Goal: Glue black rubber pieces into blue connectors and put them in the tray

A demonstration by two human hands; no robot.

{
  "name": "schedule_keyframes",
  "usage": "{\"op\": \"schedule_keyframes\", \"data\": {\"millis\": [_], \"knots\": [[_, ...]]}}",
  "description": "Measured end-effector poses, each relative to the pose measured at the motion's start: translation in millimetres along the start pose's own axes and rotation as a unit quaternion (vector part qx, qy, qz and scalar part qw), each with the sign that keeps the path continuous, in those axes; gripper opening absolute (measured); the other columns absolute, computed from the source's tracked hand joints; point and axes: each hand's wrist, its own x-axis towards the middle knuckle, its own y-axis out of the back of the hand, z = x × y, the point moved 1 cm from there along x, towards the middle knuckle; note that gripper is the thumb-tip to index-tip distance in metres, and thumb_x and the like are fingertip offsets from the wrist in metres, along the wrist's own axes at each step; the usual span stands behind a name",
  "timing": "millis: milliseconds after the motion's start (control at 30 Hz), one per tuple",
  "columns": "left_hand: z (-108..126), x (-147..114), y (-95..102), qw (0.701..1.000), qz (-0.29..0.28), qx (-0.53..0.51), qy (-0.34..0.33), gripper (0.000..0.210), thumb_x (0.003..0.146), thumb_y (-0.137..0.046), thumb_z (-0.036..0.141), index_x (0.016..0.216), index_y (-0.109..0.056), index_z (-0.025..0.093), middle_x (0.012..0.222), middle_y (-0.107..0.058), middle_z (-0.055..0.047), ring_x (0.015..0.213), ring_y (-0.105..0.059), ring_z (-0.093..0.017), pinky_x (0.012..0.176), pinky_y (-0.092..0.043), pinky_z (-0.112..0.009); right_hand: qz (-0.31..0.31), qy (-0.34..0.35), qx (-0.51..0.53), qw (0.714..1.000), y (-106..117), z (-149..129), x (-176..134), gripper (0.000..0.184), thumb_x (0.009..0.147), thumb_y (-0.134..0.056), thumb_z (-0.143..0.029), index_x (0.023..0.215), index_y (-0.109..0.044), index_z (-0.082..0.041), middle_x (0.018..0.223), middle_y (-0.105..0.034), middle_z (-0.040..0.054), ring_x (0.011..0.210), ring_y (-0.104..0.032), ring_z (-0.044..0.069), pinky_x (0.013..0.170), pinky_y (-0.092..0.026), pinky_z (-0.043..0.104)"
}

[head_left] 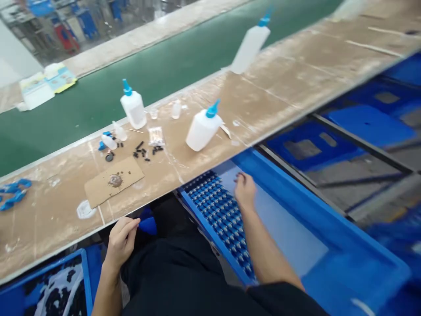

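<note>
My left hand (121,241) is at the table's front edge, above my lap. Its thumb and fingers are pinched together; anything between them is too small to make out. To the right, my right hand (245,191) reaches over a long blue crate (358,259), fingers curled, with dark specks at the fingertips that I cannot identify. Beside it in the crate stand rows of small blue-and-black parts (217,210) with shiny tips. A pale sheet (289,232) covers much of the crate's bottom. On the table, a cardboard piece (115,181) carries a dark smear.
White bottles with blue caps (134,107) (204,127) (248,46) stand on the brown worktable (276,96). Small black pieces (141,151) lie near a bag of swabs (156,136). Behind runs a green belt (177,57). Another blue crate (86,281) is at lower left.
</note>
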Motion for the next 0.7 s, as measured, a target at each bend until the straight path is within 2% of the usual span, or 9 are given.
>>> {"op": "schedule_keyframes", "data": {"millis": [67,100,167,267,333,400,467,567,700], "knots": [[-6.4,-12.6,8.4,0.997,0.049,0.029,0.042,0.028,0.091,-0.056,0.004,0.113,-0.067,0.017,0.080,-0.068,-0.002,0.071,-0.065,-0.011,0.070,-0.054,-0.023,0.047,0.055,0.020,0.997,10.5,-25.5,-24.7,0.049,0.098,-0.029,-0.046,0.111,-0.060,-0.009,0.105,-0.067,0.0191,0.091,-0.066,0.026,0.088,-0.051,0.042],[-9.9,-18.8,11.6,0.994,0.067,0.052,0.063,0.024,0.091,-0.057,0.006,0.110,-0.068,0.016,0.079,-0.069,-0.002,0.068,-0.065,-0.011,0.068,-0.054,-0.023,0.063,0.117,0.049,0.990,12.2,-43.3,-37.3,0.045,0.098,-0.036,-0.047,0.104,-0.063,-0.012,0.096,-0.068,0.0152,0.086,-0.066,0.025,0.084,-0.052,0.040],[-15.6,-28.2,17.0,0.988,0.083,0.092,0.087,0.017,0.092,-0.059,0.010,0.105,-0.069,0.015,0.086,-0.072,-0.005,0.070,-0.067,-0.012,0.069,-0.055,-0.023,-0.005,0.274,0.093,0.957,4.0,-88.8,-60.6,0.033,0.097,-0.047,-0.043,0.096,-0.067,-0.017,0.089,-0.068,0.0095,0.082,-0.066,0.022,0.081,-0.052,0.036],[-18.4,-33.7,25.9,0.990,0.075,0.094,0.079,0.022,0.094,-0.054,0.009,0.109,-0.069,0.016,0.087,-0.071,-0.006,0.076,-0.067,-0.013,0.071,-0.055,-0.024,-0.154,0.439,0.108,0.878,-33.1,-167.3,-80.2,0.024,0.098,-0.050,-0.033,0.098,-0.070,-0.020,0.092,-0.069,0.0087,0.087,-0.066,0.021,0.082,-0.053,0.033],[-17.1,-36.3,33.7,0.990,0.063,0.093,0.087,0.031,0.095,-0.048,0.006,0.118,-0.066,0.017,0.091,-0.068,-0.006,0.082,-0.066,-0.013,0.075,-0.056,-0.024,-0.193,0.488,0.059,0.849,-65.0,-212.2,-78.0,0.028,0.099,-0.045,-0.028,0.105,-0.071,-0.018,0.101,-0.068,0.0116,0.096,-0.064,0.024,0.087,-0.052,0.035],[-15.0,-43.8,42.8,0.985,0.075,0.105,0.112,0.037,0.096,-0.044,0.004,0.123,-0.064,0.019,0.102,-0.066,-0.008,0.094,-0.066,-0.014,0.083,-0.056,-0.026,-0.213,0.507,-0.026,0.835,-94.2,-242.7,-68.5,0.032,0.097,-0.042,-0.022,0.110,-0.071,-0.017,0.106,-0.066,0.0135,0.101,-0.061,0.027,0.090,-0.051,0.038],[-13.2,-58.8,51.5,0.976,0.117,0.120,0.138,0.037,0.095,-0.046,0.004,0.123,-0.064,0.020,0.109,-0.063,-0.009,0.103,-0.065,-0.015,0.089,-0.055,-0.027,-0.226,0.514,-0.101,0.821,-116.3,-257.2,-58.6,0.035,0.094,-0.041,-0.018,0.111,-0.072,-0.017,0.108,-0.065,0.0137,0.101,-0.060,0.028,0.089,-0.050,0.039],[-11.0,-90.5,59.2,0.959,0.164,0.136,0.188,0.032,0.094,-0.049,0.006,0.119,-0.065,0.018,0.106,-0.063,-0.008,0.099,-0.065,-0.014,0.087,-0.056,-0.025,-0.251,0.530,-0.149,0.797,-135.7,-254.8,-47.9,0.033,0.092,-0.044,-0.020,0.105,-0.074,-0.019,0.102,-0.066,0.0121,0.093,-0.060,0.026,0.084,-0.049,0.038],[-7.9,-123.6,61.3,0.945,0.148,0.133,0.259,0.032,0.097,-0.042,0.007,0.114,-0.067,0.017,0.102,-0.064,-0.009,0.095,-0.065,-0.014,0.082,-0.057,-0.024,-0.256,0.542,-0.158,0.785,-150.1,-234.8,-32.2,0.030,0.087,-0.045,-0.033,0.090,-0.074,-0.025,0.089,-0.067,0.0090,0.073,-0.060,0.025,0.066,-0.045,0.038]]}}
